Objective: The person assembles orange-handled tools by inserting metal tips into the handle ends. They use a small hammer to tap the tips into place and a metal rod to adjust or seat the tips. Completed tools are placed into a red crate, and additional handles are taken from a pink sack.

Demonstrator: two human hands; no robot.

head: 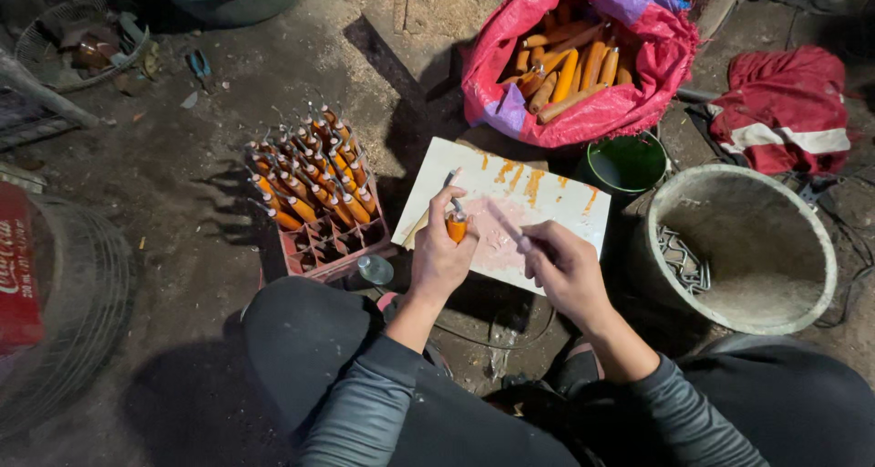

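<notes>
My left hand (439, 254) grips a short orange handle with a metal tip (455, 223), held upright over a white board (547, 189) streaked with orange and smeared with pink paste. My right hand (563, 268) holds a thin stick (504, 223) whose end rests in the pink paste beside the handle. Both hands hover above the board, close together.
A red crate (330, 244) with several orange-handled tools standing upright sits to the left. A pink sack (583, 61) of orange handles lies behind the board, next to a green bowl (625, 164). A grey bucket (740, 248) with metal wire stands on the right, with red cloth (786, 107) beyond.
</notes>
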